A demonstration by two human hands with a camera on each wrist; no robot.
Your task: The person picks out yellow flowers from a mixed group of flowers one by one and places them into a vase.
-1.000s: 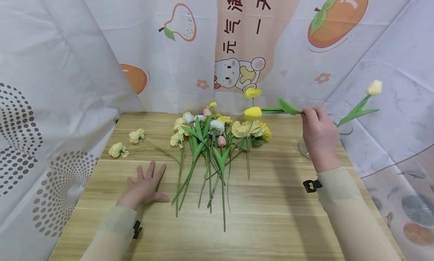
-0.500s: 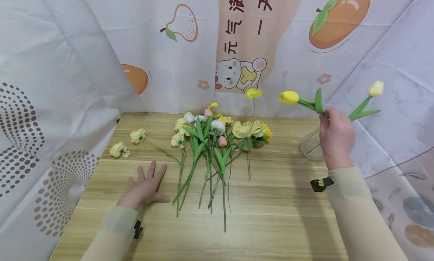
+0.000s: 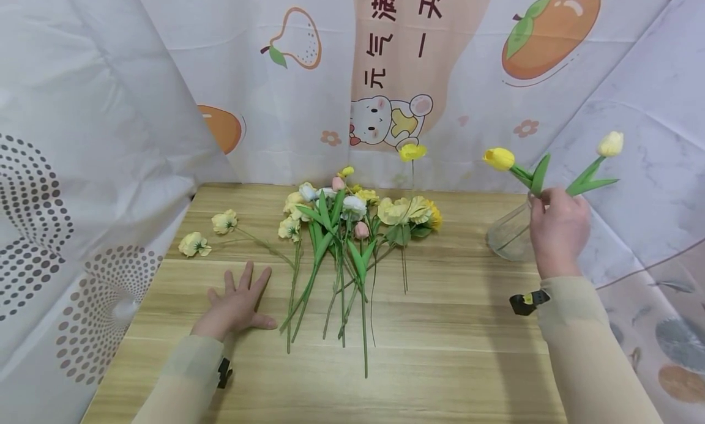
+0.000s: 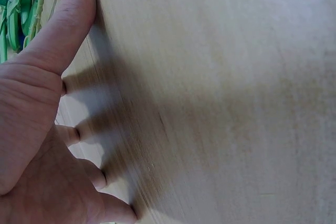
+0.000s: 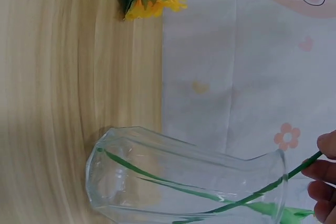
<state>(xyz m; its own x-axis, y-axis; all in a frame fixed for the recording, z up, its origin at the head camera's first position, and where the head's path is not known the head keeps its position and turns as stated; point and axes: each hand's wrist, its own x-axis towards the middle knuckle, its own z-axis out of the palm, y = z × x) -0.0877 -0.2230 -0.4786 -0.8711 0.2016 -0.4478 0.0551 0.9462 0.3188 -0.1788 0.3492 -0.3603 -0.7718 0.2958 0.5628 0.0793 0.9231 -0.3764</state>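
Note:
My right hand [image 3: 560, 231] pinches the stem of a yellow tulip [image 3: 499, 159] above a clear glass vase [image 3: 505, 233]. In the right wrist view, the held green stem [image 5: 306, 164] passes through the mouth of the vase [image 5: 113, 182] and slants down inside. A white tulip [image 3: 610, 144] leans out of the same vase to the right; part of its stem is hidden behind my hand. My left hand [image 3: 237, 304] rests on the table with fingers spread, its thumb near the flower stems. The left wrist view shows its fingertips [image 4: 123, 211] touching the wood.
Several artificial flowers lie on the wooden table [image 3: 440, 350], among them a pink tulip [image 3: 361, 230] and a white bloom [image 3: 354, 208]. Two cream blossoms [image 3: 194, 245] lie at the left. A tall yellow flower [image 3: 412, 152] overlaps the printed curtain [image 3: 473, 75] behind.
My right hand has moved right to the vase with the yellow tulip, whose head has swung from level to tilted upward. The left hand has stayed in place.

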